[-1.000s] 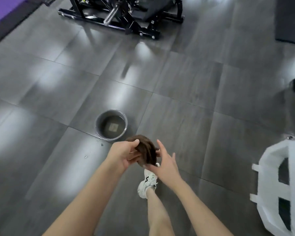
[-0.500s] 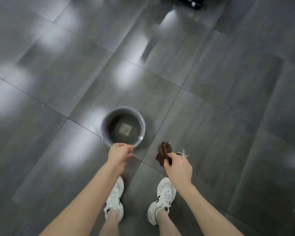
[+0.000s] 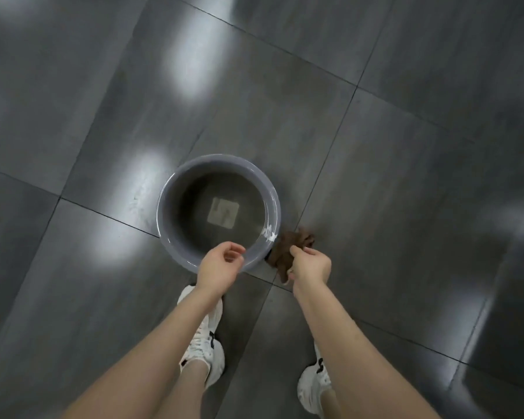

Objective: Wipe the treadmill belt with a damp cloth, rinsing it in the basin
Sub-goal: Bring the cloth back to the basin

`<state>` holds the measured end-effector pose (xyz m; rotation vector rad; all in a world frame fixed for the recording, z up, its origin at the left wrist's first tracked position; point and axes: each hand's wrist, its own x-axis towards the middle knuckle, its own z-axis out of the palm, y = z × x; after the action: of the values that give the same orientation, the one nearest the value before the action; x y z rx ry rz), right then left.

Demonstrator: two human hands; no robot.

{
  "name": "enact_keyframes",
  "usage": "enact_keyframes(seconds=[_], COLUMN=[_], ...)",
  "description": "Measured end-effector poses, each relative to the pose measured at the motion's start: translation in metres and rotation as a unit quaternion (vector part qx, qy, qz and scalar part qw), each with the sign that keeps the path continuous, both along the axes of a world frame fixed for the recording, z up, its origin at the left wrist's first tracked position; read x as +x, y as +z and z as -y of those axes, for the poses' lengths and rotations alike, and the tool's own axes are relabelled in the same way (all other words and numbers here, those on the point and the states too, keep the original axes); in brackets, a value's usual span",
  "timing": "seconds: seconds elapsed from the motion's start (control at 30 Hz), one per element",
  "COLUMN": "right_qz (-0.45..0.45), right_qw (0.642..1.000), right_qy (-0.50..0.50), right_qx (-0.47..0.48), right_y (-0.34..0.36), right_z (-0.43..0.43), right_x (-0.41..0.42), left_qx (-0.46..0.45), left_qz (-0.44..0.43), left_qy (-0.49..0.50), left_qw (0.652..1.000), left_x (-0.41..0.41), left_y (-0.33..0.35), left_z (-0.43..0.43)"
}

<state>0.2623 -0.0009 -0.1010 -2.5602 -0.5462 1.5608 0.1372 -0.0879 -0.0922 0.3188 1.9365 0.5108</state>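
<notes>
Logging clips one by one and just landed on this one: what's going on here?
A person stands over a grey basin on the dark tiled floor; it seems to hold water. The right hand grips a bunched brown cloth just outside the basin's right rim, not yet in the water. The left hand is over the near rim, fingers loosely curled, holding nothing; whether it touches the rim is unclear. No treadmill is in view.

The floor (image 3: 406,101) is made of big dark grey tiles with thin dark lines (image 3: 330,152) between them. It is shiny. Soft white patches of light (image 3: 194,62) glow on it, far and left.
</notes>
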Motion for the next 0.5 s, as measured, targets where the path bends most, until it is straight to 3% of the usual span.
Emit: enact_keyframes(seconds=[0.07,0.17,0.4,0.5], right_qz=[-0.078,-0.1,-0.082,0.009], right_qw=[0.992,0.99,0.987,0.958], right_qy=[-0.09,-0.077,0.136,0.287], right_qx=[-0.039,-0.069,-0.015,-0.015], right_y=[-0.011,-0.027,-0.041,-0.047], right_z=[-0.005,-0.009,-0.019,-0.019], right_x=[-0.016,-0.026,-0.015,-0.016], left_qx=[0.016,0.031,0.034,0.013], left_qz=[0.017,0.058,0.036,-0.003], left_qy=[-0.035,-0.06,-0.142,-0.158], left_qw=[0.999,0.996,0.989,0.987], left_x=[-0.004,-0.003,0.005,0.006], left_y=[-0.015,-0.028,-0.061,-0.074], left_z=[-0.002,-0.014,-0.044,-0.047])
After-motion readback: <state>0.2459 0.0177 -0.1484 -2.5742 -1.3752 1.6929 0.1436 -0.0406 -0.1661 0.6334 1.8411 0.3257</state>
